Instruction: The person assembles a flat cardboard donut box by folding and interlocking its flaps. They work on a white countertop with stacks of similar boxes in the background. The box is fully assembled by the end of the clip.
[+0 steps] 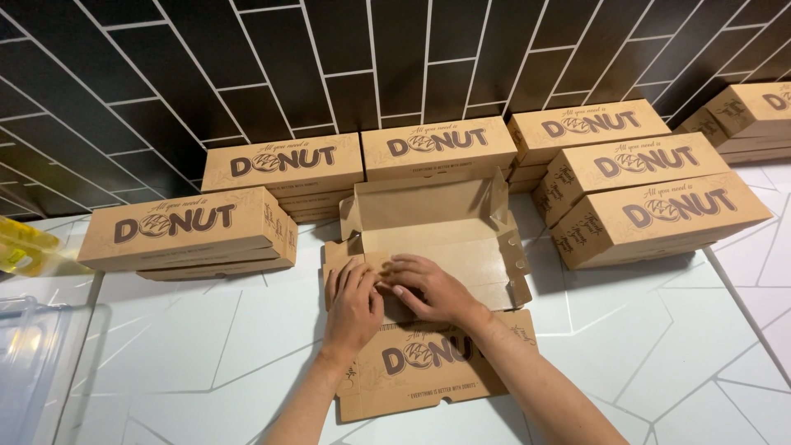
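An open brown cardboard box lies on the white counter in front of me, its printed lid flat toward me. My left hand presses flat on the box's near-left wall, fingers together. Beside it, my right hand rests on the near front wall, fingers bent over the cardboard edge. The two hands touch at the fingertips. The box's back wall and side flaps stand upright.
Closed brown boxes are stacked around: one stack at left, two along the black tiled wall, several at right. A clear plastic container sits at the left edge, a yellow item behind it.
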